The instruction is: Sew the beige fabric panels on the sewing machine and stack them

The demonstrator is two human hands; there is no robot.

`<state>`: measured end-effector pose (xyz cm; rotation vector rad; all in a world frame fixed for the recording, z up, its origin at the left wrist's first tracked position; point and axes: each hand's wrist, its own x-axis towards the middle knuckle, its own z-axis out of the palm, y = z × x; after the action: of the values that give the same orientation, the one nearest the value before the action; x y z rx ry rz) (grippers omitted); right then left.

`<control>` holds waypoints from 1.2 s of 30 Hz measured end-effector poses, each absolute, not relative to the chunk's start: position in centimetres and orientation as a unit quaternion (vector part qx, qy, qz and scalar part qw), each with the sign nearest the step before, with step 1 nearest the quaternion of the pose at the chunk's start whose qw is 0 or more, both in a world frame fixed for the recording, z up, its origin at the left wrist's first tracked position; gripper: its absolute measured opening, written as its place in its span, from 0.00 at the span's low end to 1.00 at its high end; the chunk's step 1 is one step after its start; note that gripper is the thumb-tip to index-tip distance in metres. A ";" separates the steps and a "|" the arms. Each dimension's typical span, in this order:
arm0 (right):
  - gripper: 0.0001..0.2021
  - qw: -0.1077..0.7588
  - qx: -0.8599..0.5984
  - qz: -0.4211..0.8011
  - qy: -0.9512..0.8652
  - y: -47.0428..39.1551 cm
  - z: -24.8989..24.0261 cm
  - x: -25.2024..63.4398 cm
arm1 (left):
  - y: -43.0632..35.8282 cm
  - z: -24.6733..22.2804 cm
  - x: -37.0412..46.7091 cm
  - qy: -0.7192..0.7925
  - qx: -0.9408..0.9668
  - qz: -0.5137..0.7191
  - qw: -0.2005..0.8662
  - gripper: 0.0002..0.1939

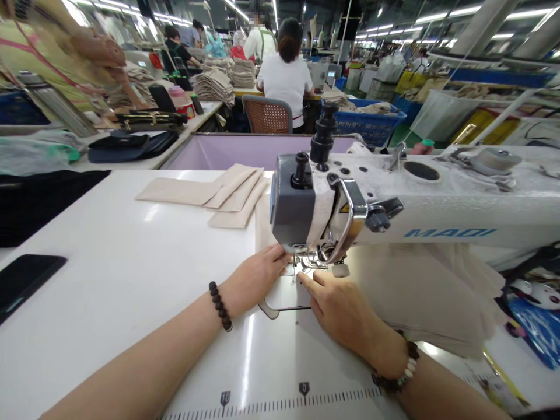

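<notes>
My left hand (258,279) lies on a strip of beige fabric (263,224) to the left of the presser foot (301,259), its fingers stretched toward the needle area and the fingertips partly hidden by the machine head. Just right of the needle is my right hand (343,306), its index finger extended over the metal needle plate (286,298) and the other fingers bent. Both hands rest low under the head of a white and grey sewing machine (294,204). Several overlapping beige fabric pieces (236,195) lie on the white table behind my left hand.
A beige fabric stack (429,291) lies under the machine arm at right. A black phone (28,283) and dark cloth (41,204) are at left. A ruler scale (271,406) marks the table's front. Beyond, a person in white (286,76) sits near a blue basket (370,122).
</notes>
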<state>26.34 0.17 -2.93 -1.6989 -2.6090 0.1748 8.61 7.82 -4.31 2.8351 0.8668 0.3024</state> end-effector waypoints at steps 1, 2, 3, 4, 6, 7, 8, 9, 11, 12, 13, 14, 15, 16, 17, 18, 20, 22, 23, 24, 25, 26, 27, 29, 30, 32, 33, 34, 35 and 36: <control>0.18 0.013 -0.545 0.057 -0.836 0.1 -3.0 26.4 | 7.8 -4.3 8.6 0.291 0.948 0.098 0.083 0.09; 0.17 0.015 -0.546 0.058 -0.836 0.1 -3.0 26.4 | 7.8 -4.1 8.5 0.295 0.947 0.093 0.085 0.09; 0.17 0.019 -0.545 0.059 -0.836 0.1 -3.0 26.4 | 7.7 -3.9 8.5 0.305 0.945 0.085 0.084 0.09; 0.18 0.023 -0.543 0.060 -0.837 0.0 -3.0 26.5 | 7.4 -3.6 8.6 0.319 0.942 0.073 0.080 0.09; 0.19 0.031 -0.534 0.066 -0.842 0.0 -2.9 26.5 | 6.5 -2.9 8.6 0.349 0.934 0.036 0.066 0.10; 0.19 0.032 -0.530 0.070 -0.844 0.0 -2.8 26.5 | 5.8 -2.5 8.7 0.360 0.931 0.016 0.062 0.11; 0.19 0.032 -0.525 0.076 -0.847 0.1 -2.7 26.6 | 5.2 -2.1 8.7 0.364 0.929 -0.002 0.064 0.12; 0.18 0.029 -0.521 0.081 -0.849 0.1 -2.6 26.6 | 4.5 -1.8 8.8 0.361 0.930 -0.015 0.070 0.13; 0.15 0.025 -0.513 0.090 -0.853 0.1 -2.4 26.7 | 3.3 -1.4 8.8 0.340 0.936 -0.026 0.087 0.16; 0.13 0.025 -0.509 0.093 -0.855 0.1 -2.4 26.8 | 2.9 -1.4 8.7 0.329 0.940 -0.026 0.091 0.16; 0.12 0.026 -0.502 0.095 -0.859 0.1 -2.3 26.9 | 2.6 -1.5 8.6 0.317 0.944 -0.026 0.091 0.17; 0.11 0.028 -0.491 0.097 -0.866 0.0 -2.3 27.1 | 2.4 -1.7 8.5 0.304 0.948 -0.024 0.091 0.15; 0.10 0.032 -0.477 0.096 -0.873 -0.1 -2.3 27.3 | 2.4 -1.9 8.4 0.287 0.953 -0.016 0.093 0.12; 0.09 0.036 -0.460 0.096 -0.882 -0.2 -2.4 27.5 | 2.4 -2.1 8.3 0.268 0.958 -0.006 0.100 0.09; 0.09 0.041 -0.443 0.095 -0.891 -0.3 -2.5 27.6 | 2.4 -2.3 8.1 0.249 0.962 0.006 0.110 0.06; 0.09 0.045 -0.427 0.094 -0.898 -0.4 -2.5 27.8 | 2.4 -2.5 8.0 0.232 0.965 0.017 0.122 0.05; 0.09 0.051 -0.410 0.091 -0.906 -0.5 -2.7 28.0 | 2.6 -2.6 7.8 0.217 0.966 0.027 0.140 0.08; 0.10 0.051 -0.409 0.086 -0.907 -0.5 -2.8 28.0 | 2.7 -2.6 7.8 0.223 0.964 0.021 0.145 0.10; 0.10 0.049 -0.413 0.084 -0.906 -0.5 -2.8 28.0 | 2.7 -2.5 7.8 0.227 0.963 0.018 0.147 0.10; 0.11 0.047 -0.419 0.085 -0.903 -0.5 -2.9 27.9 | 2.8 -2.4 7.8 0.230 0.961 0.017 0.150 0.10; 0.11 0.043 -0.426 0.087 -0.900 -0.4 -2.9 27.8 | 2.8 -2.4 7.8 0.233 0.960 0.019 0.153 0.10; 0.11 0.040 -0.434 0.091 -0.895 -0.4 -2.9 27.7 | 2.9 -2.4 7.9 0.236 0.959 0.023 0.156 0.09; 0.11 0.037 -0.443 0.095 -0.891 -0.3 -2.9 27.7 | 3.0 -2.4 7.9 0.236 0.958 0.027 0.159 0.09; 0.11 0.031 -0.461 0.100 -0.881 -0.3 -2.8 27.5 | 3.2 -2.5 7.9 0.235 0.958 0.035 0.161 0.09; 0.11 0.027 -0.471 0.101 -0.876 -0.2 -2.8 27.4 | 3.3 -2.6 7.9 0.233 0.958 0.039 0.160 0.09; 0.11 0.016 -0.490 0.102 -0.866 -0.2 -2.7 27.2 | 3.6 -2.8 7.9 0.234 0.959 0.047 0.153 0.10; 0.11 0.012 -0.499 0.101 -0.861 -0.2 -2.7 27.1 | 3.8 -2.9 7.9 0.238 0.959 0.050 0.149 0.11; 0.12 0.010 -0.507 0.099 -0.856 -0.1 -2.6 27.0 | 4.0 -3.0 7.9 0.244 0.957 0.054 0.145 0.12; 0.13 0.010 -0.514 0.096 -0.852 -0.1 -2.6 26.9 | 4.3 -3.0 7.9 0.251 0.956 0.059 0.143 0.12; 0.14 0.011 -0.520 0.092 -0.849 0.0 -2.7 26.8 | 4.6 -3.1 7.9 0.257 0.954 0.064 0.144 0.12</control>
<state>26.77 -0.03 -2.66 -1.6217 -2.6483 0.2884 7.94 4.57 -3.06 2.7495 0.7400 0.1844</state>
